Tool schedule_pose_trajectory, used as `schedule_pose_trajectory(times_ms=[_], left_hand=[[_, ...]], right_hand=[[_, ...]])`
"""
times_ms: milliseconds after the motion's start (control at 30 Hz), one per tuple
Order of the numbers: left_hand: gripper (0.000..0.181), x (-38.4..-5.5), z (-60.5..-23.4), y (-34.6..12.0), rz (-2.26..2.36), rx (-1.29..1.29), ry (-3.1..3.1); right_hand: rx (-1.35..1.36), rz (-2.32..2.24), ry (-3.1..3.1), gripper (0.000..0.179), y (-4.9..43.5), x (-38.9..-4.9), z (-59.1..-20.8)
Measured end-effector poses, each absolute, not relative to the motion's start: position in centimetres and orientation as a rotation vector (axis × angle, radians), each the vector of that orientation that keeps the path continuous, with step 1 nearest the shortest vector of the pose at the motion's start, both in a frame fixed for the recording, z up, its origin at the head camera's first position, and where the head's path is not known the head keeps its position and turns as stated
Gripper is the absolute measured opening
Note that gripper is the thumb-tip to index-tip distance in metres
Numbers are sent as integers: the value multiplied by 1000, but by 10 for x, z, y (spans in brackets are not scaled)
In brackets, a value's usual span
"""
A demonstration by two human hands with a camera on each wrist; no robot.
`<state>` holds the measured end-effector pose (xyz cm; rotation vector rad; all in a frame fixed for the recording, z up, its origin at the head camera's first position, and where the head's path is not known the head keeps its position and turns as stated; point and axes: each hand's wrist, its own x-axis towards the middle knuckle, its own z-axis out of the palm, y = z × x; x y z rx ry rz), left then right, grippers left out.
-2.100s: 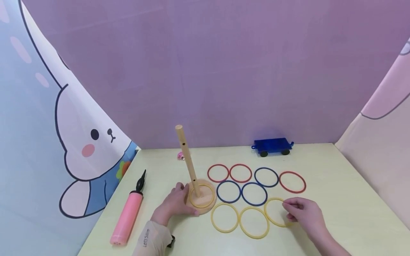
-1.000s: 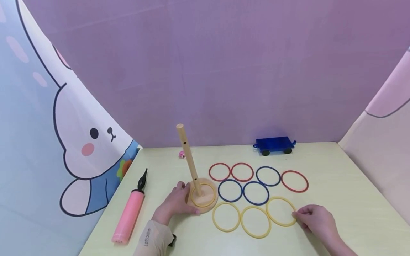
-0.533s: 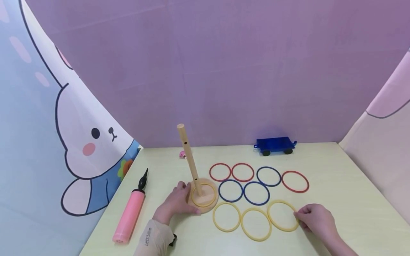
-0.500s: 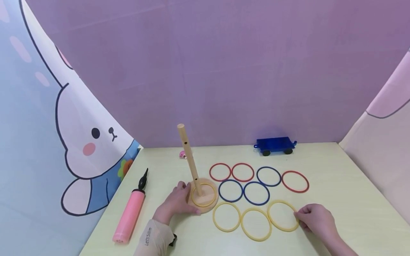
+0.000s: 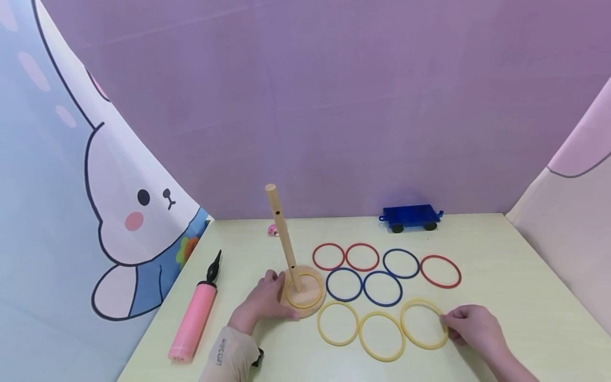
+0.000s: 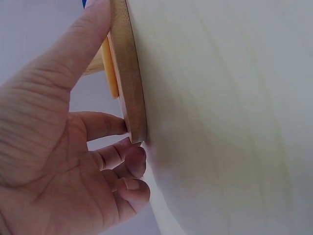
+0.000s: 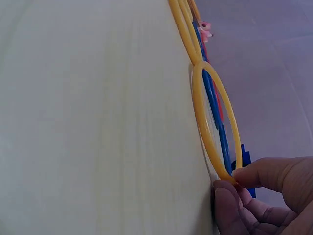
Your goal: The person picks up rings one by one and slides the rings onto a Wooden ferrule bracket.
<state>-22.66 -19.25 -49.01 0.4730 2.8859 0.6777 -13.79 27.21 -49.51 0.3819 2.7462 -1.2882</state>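
Observation:
My left hand (image 5: 260,301) grips the edge of a round wooden base (image 5: 310,294), with the thumb at its front. From the base rises a wooden post (image 5: 282,233), and a yellow ring (image 5: 321,294) lies around its foot. In the right wrist view, the thumb and fingers of my right hand (image 7: 266,196) pinch the near rim of another yellow ring (image 7: 200,115). Seen from the head, that ring's far left side touches the middle yellow ring (image 5: 361,339), beside a further yellow ring (image 5: 319,323).
Behind lie blue rings (image 5: 326,285) and red rings (image 5: 315,257), several in all. A blue toy wagon (image 5: 410,216) stands at the back right, a small pink object (image 5: 272,230) behind the post. A pink hand pump (image 5: 193,321) lies at the left.
My right hand has moved right along the yellow ring to its right rim and pinches it there. That ring and the middle one have shifted slightly toward me. My left hand stays at the base.

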Motion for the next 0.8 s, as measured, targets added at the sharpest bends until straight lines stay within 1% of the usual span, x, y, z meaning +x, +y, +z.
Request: schedule_pose_trajectory(times_ms=[167,400,800], left_hand=[[118,-227,-491,-192,677,471,2884],[118,-229,-493,-193,665,464,2882],[119,-229,-493,-194,660,479,2886]], right_hand=[[359,-1309,2756,18,275,-137,-491],[366,-1528,2634,22,273,-138,-482],[342,-1737,2513,29,268,-139,-463]])
